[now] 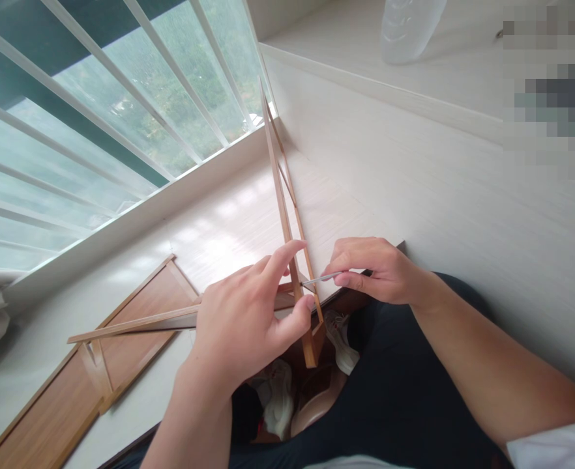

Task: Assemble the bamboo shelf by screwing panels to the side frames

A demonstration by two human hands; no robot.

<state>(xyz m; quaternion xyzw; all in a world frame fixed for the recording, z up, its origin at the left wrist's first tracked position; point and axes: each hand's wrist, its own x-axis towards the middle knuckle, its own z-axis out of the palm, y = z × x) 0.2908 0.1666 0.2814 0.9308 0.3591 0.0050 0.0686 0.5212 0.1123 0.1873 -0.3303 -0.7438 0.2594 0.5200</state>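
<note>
The slim wooden frame [284, 215] runs lengthwise over the pale ledge [135, 404], its far end near the corner where window [184, 85] and side wall [390, 169] meet, its near end jutting past the front edge. The left hand [246, 319] lies at that near end, thumb and forefinger spread about the bar; its other fingers are mostly hidden, so I cannot tell whether they grip. The right hand [380, 267] pinches a thin metal tool [324, 278], its tip at the bar. A wooden strip [160, 322] passes behind the left hand, its other end over a brown panel [135, 299] at the ledge's left side. The frame looks light and stiff along its length, though bars this narrow would probably twist or split if levered; the wood seems smooth rather than slick. The best hold is likely the thicker bar, close to the tool's tip, with the long far end supported.
</note>
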